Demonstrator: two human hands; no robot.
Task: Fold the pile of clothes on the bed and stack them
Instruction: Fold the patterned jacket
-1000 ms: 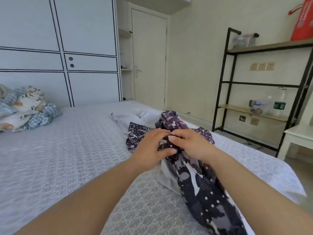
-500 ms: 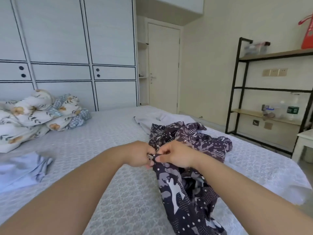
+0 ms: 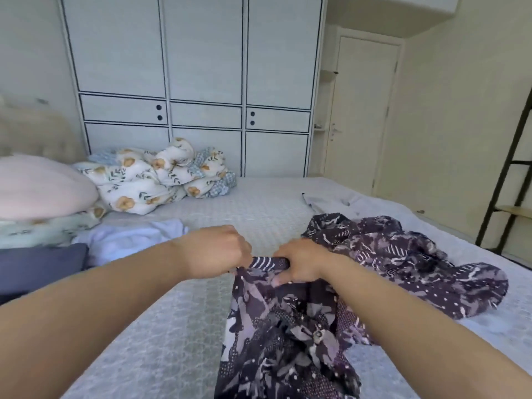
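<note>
— Two things sit at the far left, right? What are they?

— Yes: a pink pillow (image 3: 40, 185) at the headboard end, and below it a dark blue folded cloth (image 3: 40, 266) at the frame's left edge. Just right of that lies a pale lilac garment (image 3: 129, 240), crumpled on the bed (image 3: 178, 326).

— And behind them?

— A floral quilt (image 3: 155, 177) is bunched against the white wardrobe (image 3: 201, 82), which fills the back wall.

— Now the hands.

— The left hand (image 3: 216, 251) is curled into a fist, its fingers closed on the top edge of the dark patterned garment (image 3: 282, 335). The right hand (image 3: 302, 263) is just beside it, fingers curled over the same edge and thumb underneath, pinching the cloth. A short striped stretch of fabric is pulled taut between the two hands.

— Where does that garment lie?

— It hangs from the hands down toward the camera, over the near middle of the bed, and the rest of it spreads in a rumpled heap to the right of the right forearm, resting on the bedcover.

— Anything past it?

— A light grey garment (image 3: 334, 201) lies flat farther back, near the heap. Right of that stand a cream door (image 3: 362, 110) and, at the frame's edge, a black metal shelf (image 3: 506, 180).
</note>
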